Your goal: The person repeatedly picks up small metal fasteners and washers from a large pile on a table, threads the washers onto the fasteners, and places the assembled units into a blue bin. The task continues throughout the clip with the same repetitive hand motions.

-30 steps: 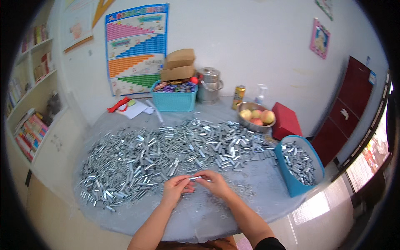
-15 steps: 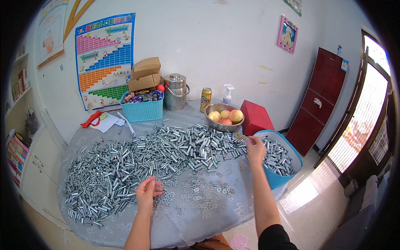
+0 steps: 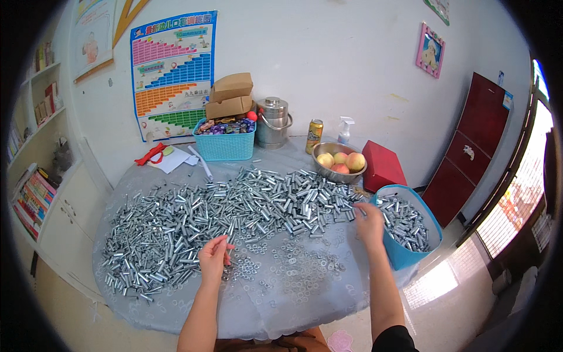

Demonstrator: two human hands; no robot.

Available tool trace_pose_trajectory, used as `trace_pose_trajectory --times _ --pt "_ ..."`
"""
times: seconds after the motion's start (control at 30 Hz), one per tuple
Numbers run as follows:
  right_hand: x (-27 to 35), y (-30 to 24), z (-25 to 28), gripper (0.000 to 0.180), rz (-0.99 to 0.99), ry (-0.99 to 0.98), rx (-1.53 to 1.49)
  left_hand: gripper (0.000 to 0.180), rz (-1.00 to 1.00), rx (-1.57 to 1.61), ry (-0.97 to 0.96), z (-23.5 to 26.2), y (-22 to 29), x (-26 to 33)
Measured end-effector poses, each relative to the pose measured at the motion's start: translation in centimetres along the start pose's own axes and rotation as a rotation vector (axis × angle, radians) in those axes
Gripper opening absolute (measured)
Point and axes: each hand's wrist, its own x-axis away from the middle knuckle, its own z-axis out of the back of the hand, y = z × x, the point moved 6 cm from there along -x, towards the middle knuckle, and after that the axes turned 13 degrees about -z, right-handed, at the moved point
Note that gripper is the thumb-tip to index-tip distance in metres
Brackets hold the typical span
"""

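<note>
My left hand (image 3: 213, 258) is at the front edge of a wide heap of silver metal sleeves and bolts (image 3: 170, 234). Its thumb and fingertips are drawn together, and whatever they may hold is too small to make out. Loose nuts (image 3: 246, 267) lie just right of it, with scattered flat washers (image 3: 300, 270) farther right. Over the heap's right end, beside a blue bin (image 3: 404, 258), hangs my right hand (image 3: 370, 226). Its thumb and forefinger look apart, with nothing visible between them. More metal sleeves (image 3: 404, 226) fill the bin.
Behind the heap stand a turquoise basket (image 3: 224, 146) of wrapped items, a steel pail (image 3: 272, 126), a yellow can (image 3: 314, 136), a spray bottle (image 3: 345, 130), a steel bowl (image 3: 334, 171) of peaches and a red box (image 3: 382, 167). Paper (image 3: 173, 161) lies back left.
The view has swung a little to the left. My right hand has moved leftward and nearer, away from the bin's rim. My left hand's fingers have drawn closer together near the heap.
</note>
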Motion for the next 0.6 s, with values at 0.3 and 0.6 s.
trace_pose_trajectory --times 0.3,0.6 --pt "6.4 -4.4 -13.0 0.015 -0.021 -0.428 -0.031 0.013 -0.265 -0.662 0.082 3.4 1.2 -1.2" --pt "7.3 -5.0 -13.0 0.013 0.101 -0.362 0.139 0.015 -0.455 -1.076 -0.256 -0.6 2.2 0.9"
